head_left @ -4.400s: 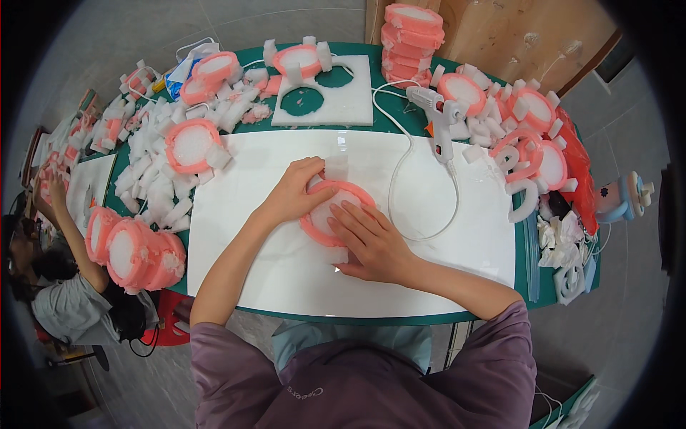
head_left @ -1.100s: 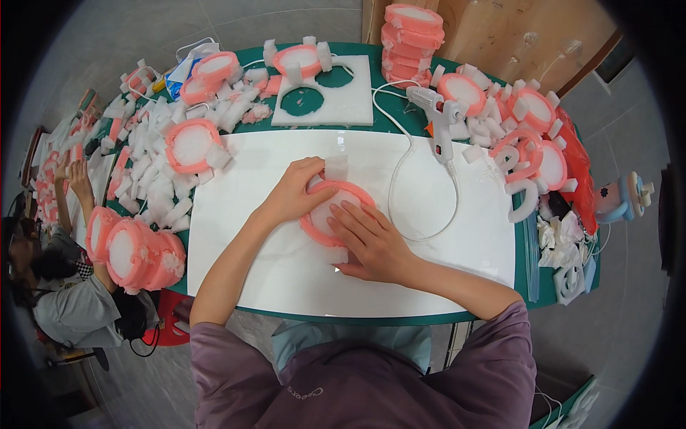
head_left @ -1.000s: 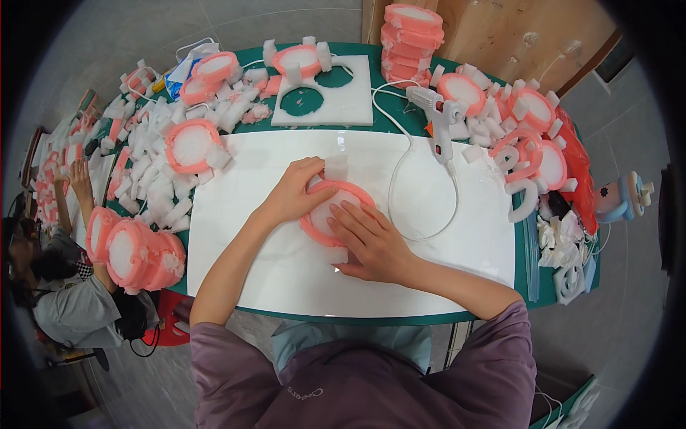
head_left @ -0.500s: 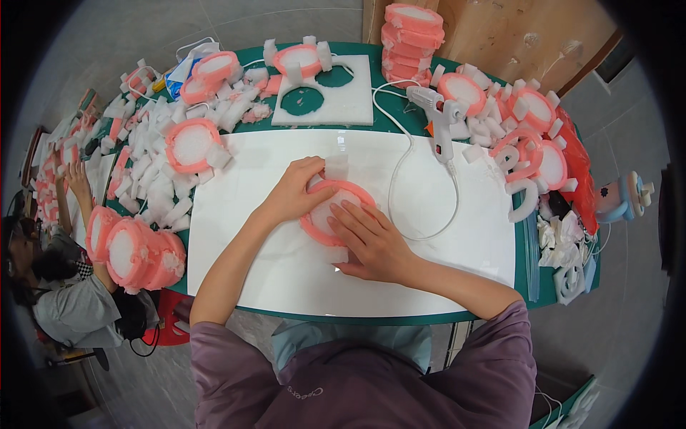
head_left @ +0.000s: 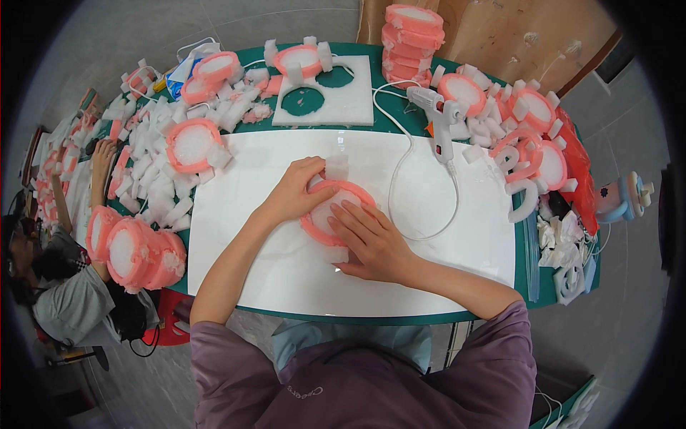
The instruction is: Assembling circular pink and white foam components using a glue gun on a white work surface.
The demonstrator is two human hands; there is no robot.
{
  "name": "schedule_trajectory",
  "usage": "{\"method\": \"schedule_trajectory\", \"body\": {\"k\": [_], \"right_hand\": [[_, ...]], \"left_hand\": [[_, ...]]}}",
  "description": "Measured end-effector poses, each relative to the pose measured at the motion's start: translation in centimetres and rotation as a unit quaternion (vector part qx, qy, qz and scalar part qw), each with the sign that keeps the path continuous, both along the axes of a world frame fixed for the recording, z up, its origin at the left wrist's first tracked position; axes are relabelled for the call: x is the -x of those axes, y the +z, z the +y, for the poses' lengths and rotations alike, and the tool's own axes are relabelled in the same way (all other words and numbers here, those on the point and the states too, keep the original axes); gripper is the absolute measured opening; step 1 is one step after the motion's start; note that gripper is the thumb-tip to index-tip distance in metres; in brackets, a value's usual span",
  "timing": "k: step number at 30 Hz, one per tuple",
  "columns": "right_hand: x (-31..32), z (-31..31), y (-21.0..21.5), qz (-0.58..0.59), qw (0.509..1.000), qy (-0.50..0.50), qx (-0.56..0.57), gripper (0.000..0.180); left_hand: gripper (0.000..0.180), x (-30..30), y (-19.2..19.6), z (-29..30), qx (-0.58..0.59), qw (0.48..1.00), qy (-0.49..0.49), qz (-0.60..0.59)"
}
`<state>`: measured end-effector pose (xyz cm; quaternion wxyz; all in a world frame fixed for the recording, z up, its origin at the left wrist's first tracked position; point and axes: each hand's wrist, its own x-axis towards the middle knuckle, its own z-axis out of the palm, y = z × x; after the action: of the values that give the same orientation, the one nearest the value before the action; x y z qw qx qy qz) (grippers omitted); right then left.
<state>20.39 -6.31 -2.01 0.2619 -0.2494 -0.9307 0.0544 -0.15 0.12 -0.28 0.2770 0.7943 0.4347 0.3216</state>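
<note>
Main risk: white foam blocks ending up crooked or loose. Upper block (head_left: 336, 168) sits at the far edge of the pink-rimmed foam disc (head_left: 321, 214), lower block (head_left: 334, 254) at the near edge. Uneven push between left hand (head_left: 296, 189) and right hand (head_left: 373, 247) could skew either one; letting go too soon could free a block, if it relies on glue. Can't see any glue at the joints. Foam looks soft, so pressing hard on the white middle might dent it or bulge the pink rim. Smooth white board (head_left: 443, 272) looks slick; disc could slide if the push gets lopsided. Glue gun cord (head_left: 457, 204) loops on the board just right of the right hand: a forearm swing could snag it and drag the glue gun (head_left: 441, 118) over. If the nozzle is hot, a careless reach that way could burn; can't tell whether it is.

Grip, left: closed around the upper left of the disc, thumb lying over the rim, fingertips curled beside the upper block, undersides hidden. Grip, right: fingers nearly straight and together, laid over the right part of the disc face; thumb low, close by the lower block. Whether it pinches that block, can't tell.

Disc position: on the board, around mid-counter (head_left: 547, 286), in front of the torso, between both hands, well apart from the foam sheet with two round holes (head_left: 357, 104).
</note>
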Motion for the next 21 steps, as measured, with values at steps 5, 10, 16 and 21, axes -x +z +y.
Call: {"method": "schedule_trajectory", "body": {"k": [5,10,16,21], "right_hand": [[-0.02,0.01,-0.08,0.003,1.0,0.002,-0.006,0.071],[0.06,-0.02,-0.03,0.003,1.0,-0.001,-0.002,0.071],[0.02,0.04,0.05,0.001,1.0,-0.002,-0.004,0.07],[0.1,0.03,-0.08,0.004,1.0,-0.002,-0.005,0.071]], "left_hand": [[0.028,-0.06,-0.18,0.0,0.003,1.0,0.004,-0.002],[0.028,0.08,-0.3,-0.03,-0.002,1.0,0.006,-0.003],[0.028,-0.06,0.12,-0.02,0.017,1.0,0.001,0.0],[0.028,0.07,-0.11,0.01,0.012,1.0,0.003,0.002]]}}
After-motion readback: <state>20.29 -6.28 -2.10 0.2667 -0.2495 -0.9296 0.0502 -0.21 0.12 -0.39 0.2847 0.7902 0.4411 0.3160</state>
